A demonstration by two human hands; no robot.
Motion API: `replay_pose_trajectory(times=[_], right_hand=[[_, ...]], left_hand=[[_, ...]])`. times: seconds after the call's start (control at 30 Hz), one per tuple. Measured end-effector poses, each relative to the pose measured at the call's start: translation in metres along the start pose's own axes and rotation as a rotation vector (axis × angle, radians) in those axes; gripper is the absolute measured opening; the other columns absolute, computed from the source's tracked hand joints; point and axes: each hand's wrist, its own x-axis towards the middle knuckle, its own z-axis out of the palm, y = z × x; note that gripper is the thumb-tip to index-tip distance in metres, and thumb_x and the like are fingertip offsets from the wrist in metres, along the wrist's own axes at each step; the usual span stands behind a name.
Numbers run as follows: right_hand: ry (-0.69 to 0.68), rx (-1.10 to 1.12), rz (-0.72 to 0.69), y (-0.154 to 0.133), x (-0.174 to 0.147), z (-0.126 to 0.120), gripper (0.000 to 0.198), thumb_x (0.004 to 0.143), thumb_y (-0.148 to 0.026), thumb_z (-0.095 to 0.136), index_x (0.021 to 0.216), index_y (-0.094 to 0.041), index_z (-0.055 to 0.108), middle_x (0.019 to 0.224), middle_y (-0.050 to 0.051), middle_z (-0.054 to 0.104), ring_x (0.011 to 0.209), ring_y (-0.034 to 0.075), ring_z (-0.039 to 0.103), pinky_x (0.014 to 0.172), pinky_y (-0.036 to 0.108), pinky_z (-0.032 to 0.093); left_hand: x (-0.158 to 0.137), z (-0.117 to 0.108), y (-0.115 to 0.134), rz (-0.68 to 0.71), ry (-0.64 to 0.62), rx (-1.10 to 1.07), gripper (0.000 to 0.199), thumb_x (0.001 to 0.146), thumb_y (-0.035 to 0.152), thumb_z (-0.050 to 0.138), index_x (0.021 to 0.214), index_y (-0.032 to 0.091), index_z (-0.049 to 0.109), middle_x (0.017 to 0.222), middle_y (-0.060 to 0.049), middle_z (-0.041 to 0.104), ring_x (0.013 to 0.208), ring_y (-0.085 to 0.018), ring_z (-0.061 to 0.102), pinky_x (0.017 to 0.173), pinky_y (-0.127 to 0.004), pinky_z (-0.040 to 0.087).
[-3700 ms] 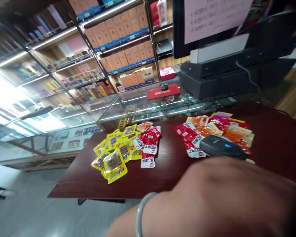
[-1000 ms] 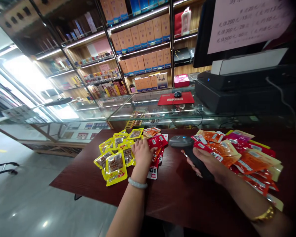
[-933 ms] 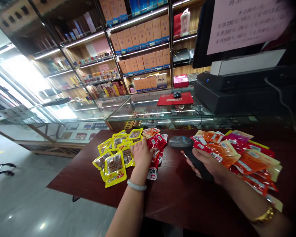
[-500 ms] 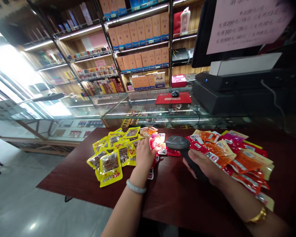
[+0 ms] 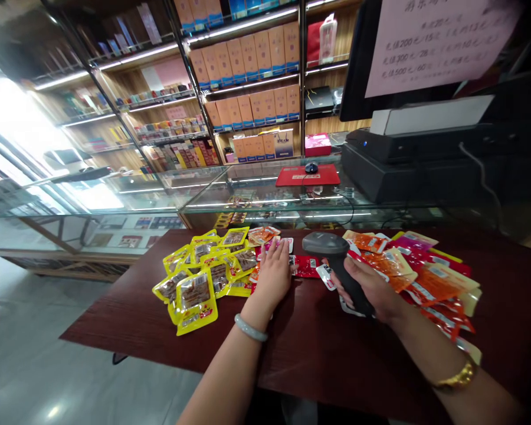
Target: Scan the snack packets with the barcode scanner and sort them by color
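My left hand, a pale bangle on its wrist, lies with fingers stretched out over red snack packets, largely covering them. A red packet shows just right of its fingers. Yellow-edged snack packets are spread to its left. In my right hand is a dark handheld barcode scanner, gripped by its handle, its head pointing left above the table. A pile of orange and red snack packets lies beyond and to the right of that hand. White-cornered packets show partly below the scanner.
The dark red wooden table adjoins a glass display counter. On the counter are a red mat with a mouse, and a monitor with a handwritten pink sheet stands at right. Shelves of boxes line the back.
My left hand has shifted right and flattened over the red packets. The scanner has moved slightly right and up, and the bright light on the packet by my left hand is gone.
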Motion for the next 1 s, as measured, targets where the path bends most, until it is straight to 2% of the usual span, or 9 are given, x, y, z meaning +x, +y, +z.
replay_pose_trajectory(times=[0.07,0.2,0.27,0.37,0.43,0.53,0.73,0.87,1.0], right_hand=[[-0.006,0.010,0.004,0.001,0.000,0.000,0.044,0.087,-0.062,0.061,0.075,-0.021,0.058,0.060,-0.001,0.055,0.043,0.008,0.044,0.037,0.020,0.035],[0.004,0.022,0.014,0.000,0.001,0.001,0.042,0.086,-0.062,0.062,0.080,-0.021,0.059,0.059,-0.001,0.055,0.044,0.009,0.044,0.037,0.019,0.035],[0.013,0.029,-0.004,-0.001,0.001,0.001,0.041,0.086,-0.061,0.064,0.090,-0.021,0.061,0.063,-0.001,0.056,0.044,0.008,0.045,0.037,0.019,0.035],[0.015,0.017,-0.021,-0.003,0.000,0.001,0.044,0.086,-0.061,0.063,0.105,-0.021,0.062,0.065,-0.002,0.056,0.043,0.008,0.044,0.037,0.019,0.035],[0.014,-0.001,-0.020,-0.003,0.000,0.000,0.045,0.086,-0.061,0.063,0.108,-0.021,0.062,0.064,-0.002,0.056,0.043,0.008,0.043,0.036,0.020,0.034],[0.020,-0.009,-0.013,-0.002,0.000,-0.001,0.043,0.085,-0.060,0.066,0.107,-0.022,0.064,0.066,-0.001,0.057,0.045,0.009,0.044,0.037,0.020,0.034],[0.022,0.033,0.046,0.000,0.001,0.001,0.043,0.081,-0.060,0.070,0.101,-0.023,0.067,0.066,-0.002,0.054,0.046,0.008,0.043,0.037,0.020,0.034],[0.016,0.011,0.034,0.001,0.001,0.001,0.043,0.082,-0.061,0.069,0.102,-0.022,0.065,0.065,-0.003,0.054,0.045,0.008,0.044,0.037,0.019,0.035],[0.001,0.025,0.057,0.004,0.002,-0.001,0.040,0.085,-0.059,0.067,0.099,-0.022,0.061,0.068,-0.003,0.057,0.045,0.008,0.046,0.038,0.018,0.036]], left_hand=[[-0.001,-0.001,-0.001,0.013,-0.042,0.146,0.058,0.094,0.037,0.053,0.148,0.017,0.042,0.151,-0.015,0.047,0.149,-0.034,0.025,0.121,-0.064,0.004],[-0.002,-0.003,0.001,0.052,-0.032,0.228,0.062,0.089,0.044,0.061,0.143,0.018,0.048,0.128,-0.013,0.064,0.129,-0.034,0.049,0.120,-0.064,0.006],[-0.002,-0.006,0.002,0.013,0.004,0.222,0.056,0.084,0.046,0.068,0.132,0.019,0.059,0.112,-0.011,0.068,0.116,-0.032,0.056,0.119,-0.060,0.014],[-0.002,-0.011,-0.001,-0.095,0.042,0.162,0.030,0.083,0.042,0.070,0.103,0.019,0.070,0.098,-0.008,0.069,0.104,-0.027,0.060,0.111,-0.047,0.034],[-0.002,-0.014,-0.005,-0.201,0.087,0.116,0.025,0.087,0.040,0.066,0.097,0.018,0.069,0.098,-0.009,0.070,0.100,-0.025,0.062,0.100,-0.040,0.042],[-0.002,-0.017,-0.010,-0.310,0.145,0.063,0.026,0.089,0.042,0.063,0.099,0.018,0.069,0.101,-0.009,0.071,0.101,-0.024,0.063,0.092,-0.036,0.044],[-0.002,-0.020,-0.010,-0.338,0.077,0.032,0.017,0.088,0.034,0.063,0.093,0.018,0.068,0.098,-0.008,0.071,0.102,-0.026,0.064,0.089,-0.036,0.045],[-0.001,-0.011,-0.006,-0.366,0.160,-0.131,0.023,0.090,0.029,0.059,0.109,0.018,0.066,0.108,-0.011,0.069,0.106,-0.026,0.063,0.092,-0.038,0.048],[-0.001,-0.003,0.003,-0.049,0.002,-0.406,0.054,0.089,0.021,0.059,0.142,0.020,0.047,0.129,-0.011,0.064,0.117,-0.021,0.060,0.100,-0.035,0.047]])
